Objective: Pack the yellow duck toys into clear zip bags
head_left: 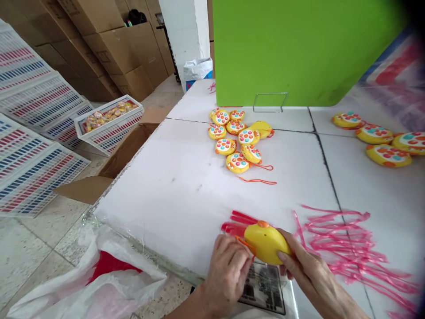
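Note:
My right hand (pixel 310 266) grips a yellow duck-shaped toy (pixel 267 243) with an orange beak by its right end, its plain yellow side facing up. Close against the toy's left end, my left hand (pixel 229 266) pinches the orange cord loop (pixel 245 243) attached to it. Red strips (pixel 245 217) lie on the white table (pixel 159 190) just behind my hands. Under the toy, partly hidden, is a dark patterned panel (pixel 265 288) at the table's edge. Pink plastic ribbons (pixel 348 243) are spread to the right of my right hand.
Several similar toys with coloured dots (pixel 237 161) lie mid-table, others (pixel 388 155) at the right. A green board (pixel 299 48) stands behind. To the left are an open carton (pixel 122 150), a basket of wrapped items (pixel 109 128), stacked baskets (pixel 26 164) and a white plastic bag (pixel 83 288).

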Motion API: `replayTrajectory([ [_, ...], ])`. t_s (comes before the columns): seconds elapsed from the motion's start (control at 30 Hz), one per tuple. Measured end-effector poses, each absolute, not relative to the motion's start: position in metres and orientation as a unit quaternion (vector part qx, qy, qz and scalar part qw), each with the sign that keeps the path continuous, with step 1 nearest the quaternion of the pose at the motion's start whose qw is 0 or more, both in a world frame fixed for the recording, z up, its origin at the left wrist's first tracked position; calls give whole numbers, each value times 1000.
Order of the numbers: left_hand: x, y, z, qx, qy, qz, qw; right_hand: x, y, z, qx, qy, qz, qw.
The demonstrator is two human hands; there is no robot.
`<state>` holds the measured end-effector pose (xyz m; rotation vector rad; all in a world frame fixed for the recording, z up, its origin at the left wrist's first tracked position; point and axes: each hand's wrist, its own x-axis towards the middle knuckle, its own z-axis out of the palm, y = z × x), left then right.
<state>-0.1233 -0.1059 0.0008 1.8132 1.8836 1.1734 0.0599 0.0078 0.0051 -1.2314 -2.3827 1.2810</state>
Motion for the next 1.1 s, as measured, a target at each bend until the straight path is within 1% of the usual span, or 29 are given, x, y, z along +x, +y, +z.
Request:
replayTrajectory([
  [0.1,-142,-108,14,516,713,442,175,62,7,6,-412,-798,428,101],
  [0.2,-152,-105,22,401,755,436,281,60,2,8,-433,-783,432,118],
  [0.3,-150,-98,19,365,727,442,377,59,-1,10,-443,-783,424,106],
  [0.37,-147,-93,14,352,700,460,418,61,0,9,-436,-800,403,92],
  [0.43,-144,-89,9,336,697,467,428,64,3,10,-419,-819,387,57],
  [0.57,-141,-87,5,348,709,461,405,60,11,21,-356,-845,397,-35],
  [0.67,-137,-89,6,369,706,458,395,48,13,29,-276,-869,404,-77],
  [0.73,-135,-91,6,374,708,451,393,43,13,28,-228,-900,360,-87],
  [0.8,-133,-92,6,359,705,457,407,40,13,21,-214,-934,274,-80],
  [0.87,-133,-92,5,321,681,479,450,39,12,14,-241,-950,196,-45],
  [0.9,-134,-92,5,297,664,491,480,37,11,11,-259,-949,178,-20],
  [1.0,-135,-91,3,248,630,497,542,28,7,9,-275,-939,206,29],
  [1.1,-135,-89,2,259,627,489,548,19,1,9,-253,-929,268,19],
])
